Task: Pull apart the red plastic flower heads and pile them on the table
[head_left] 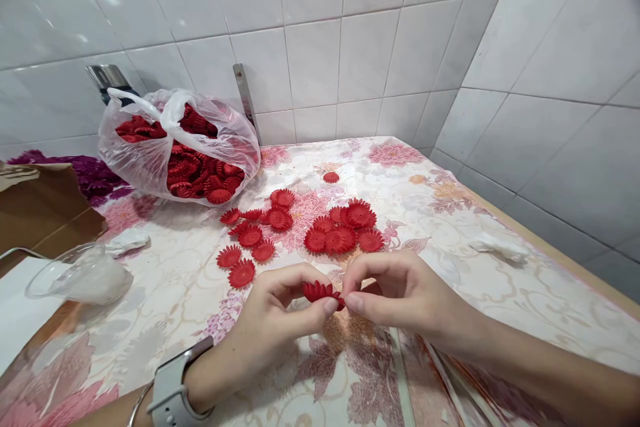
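A small red artificial flower piece (319, 291) with pointed petals is pinched between the thumb and fingers of my left hand (273, 310). The thumb and index finger of my right hand (400, 287) close on its right edge; I cannot tell if a second piece is there. Both hands are just above the cloth-covered table (280, 373). Beyond my left hand lie several loose red flower pieces (250, 235), scattered singly. Straight ahead is a heaped cluster of red flower pieces (340, 238). One lone red piece (331, 177) lies farther back.
A clear plastic bag (133, 170) full of red pieces stands back left, before a flask (107, 77). To the left are purple flowers (93, 177), a cardboard box (45, 213) and a tilted clear cup (95, 280) with whitish contents. Crumpled white material (500, 249) lies right.
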### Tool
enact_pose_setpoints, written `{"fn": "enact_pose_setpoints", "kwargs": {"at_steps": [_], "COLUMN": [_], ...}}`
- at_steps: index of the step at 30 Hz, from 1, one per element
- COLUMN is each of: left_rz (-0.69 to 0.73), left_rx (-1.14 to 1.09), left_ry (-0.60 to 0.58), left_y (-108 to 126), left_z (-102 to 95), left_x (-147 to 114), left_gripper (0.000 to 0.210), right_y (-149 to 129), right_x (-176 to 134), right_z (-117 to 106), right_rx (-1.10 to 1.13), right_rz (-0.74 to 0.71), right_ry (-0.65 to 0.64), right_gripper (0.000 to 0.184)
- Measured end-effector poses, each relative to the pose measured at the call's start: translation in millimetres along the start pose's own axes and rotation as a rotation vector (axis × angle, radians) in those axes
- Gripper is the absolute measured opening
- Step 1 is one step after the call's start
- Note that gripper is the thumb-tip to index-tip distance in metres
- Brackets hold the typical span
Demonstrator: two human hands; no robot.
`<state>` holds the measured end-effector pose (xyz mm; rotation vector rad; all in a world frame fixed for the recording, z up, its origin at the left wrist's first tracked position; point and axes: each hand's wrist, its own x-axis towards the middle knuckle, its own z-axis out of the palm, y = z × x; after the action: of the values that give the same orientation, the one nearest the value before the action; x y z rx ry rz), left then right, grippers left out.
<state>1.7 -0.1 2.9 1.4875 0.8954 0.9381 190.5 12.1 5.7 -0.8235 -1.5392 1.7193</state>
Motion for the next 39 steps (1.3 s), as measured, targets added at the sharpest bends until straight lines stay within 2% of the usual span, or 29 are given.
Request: {"fn": "enact_pose_setpoints", "kwargs": {"at_steps": [13,15,18,20,23,26,28,34,39], "left_rz": [-0.003,0.034,0.104,0.108,0.046,-0.010,-0.033,-0.083,-0.076], "left_rx": [0.047,0.108,0.272,0.386,0.461,0.391,0.328,0.297,0.337], "left_ry": [0.015,0.096,0.300,0.354,0.256,0.096,0.031,0.012,0.042], "left_y": [0,-1,-3,-2,0,4,7,8,6], "left_z": [1.6,2.8,4.7,5.9,7.1,7.9,8.2,8.2,7.3], "left_x": [1,1,0,-1,-2,-3,-2,-2,-2], "left_gripper": [0.003,0.009,0.023,0.027,0.022,0.017,0.012,0.017,0.015], "right_y": [-1,-1,1,3,6,6,7,7,6], "right_x": [1,1,0,0,0,0,0,1,2], "right_z": [5,7,11,12,12,12,11,8,7], "right_rx": [-0.043,-0.096,-0.244,-0.363,-0.503,-0.564,-0.578,-0.544,-0.302], "right_rz": [-0.010,-0.057,-0.161,-0.234,-0.317,-0.343,-0.335,-0.326,-0.141], "right_ry": [0.047,0.090,0.180,0.227,0.260,0.276,0.268,0.224,0.205], "right_gripper": [0.008,0.007,0.009,0.010,0.012,0.012,0.010,0.008,0.008]}}
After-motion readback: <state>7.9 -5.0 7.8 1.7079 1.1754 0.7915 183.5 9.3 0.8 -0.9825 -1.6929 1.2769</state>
